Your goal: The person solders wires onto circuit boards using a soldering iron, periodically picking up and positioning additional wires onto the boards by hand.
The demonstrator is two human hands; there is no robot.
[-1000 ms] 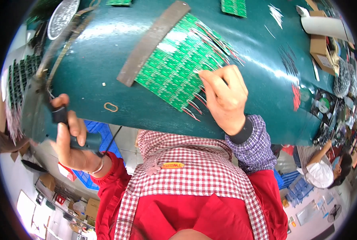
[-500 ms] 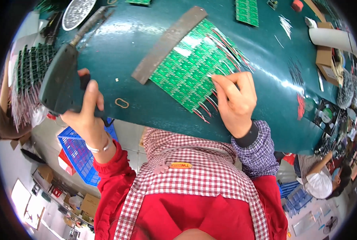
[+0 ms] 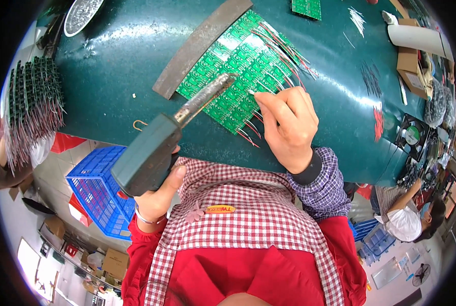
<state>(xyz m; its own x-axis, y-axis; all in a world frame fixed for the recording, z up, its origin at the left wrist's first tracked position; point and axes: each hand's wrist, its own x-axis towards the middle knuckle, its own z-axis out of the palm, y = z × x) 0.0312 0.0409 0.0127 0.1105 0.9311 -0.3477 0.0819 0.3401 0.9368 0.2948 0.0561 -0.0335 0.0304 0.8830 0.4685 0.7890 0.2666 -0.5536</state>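
My left hand [image 3: 161,196] is closed round the handle of a dark green soldering gun [image 3: 149,153]. Its metal barrel reaches over a green circuit board panel [image 3: 243,61], the tip above the panel's middle; whether it touches cannot be told. My right hand [image 3: 290,125] pinches a thin white wire [image 3: 252,93] at the panel's surface, thumb and forefinger together. Red and white wires [image 3: 281,48] stick out along the panel's right side, with more at its near corner. A flat brown metal bar [image 3: 202,48] lies along the panel's upper left edge.
Wired boards [image 3: 34,102] are stacked at the left, below a silvery dish [image 3: 82,15]. Loose white wires [image 3: 357,20], red wires [image 3: 378,122] and a small fan [image 3: 411,135] lie to the right. A blue crate [image 3: 97,183] stands below the table edge. Another person [image 3: 404,219] sits right.
My left hand has swung the soldering gun from the left side rightward, bringing its tip over the panel. My right hand keeps its pinch near the same spot on the panel. The view has shifted slightly.
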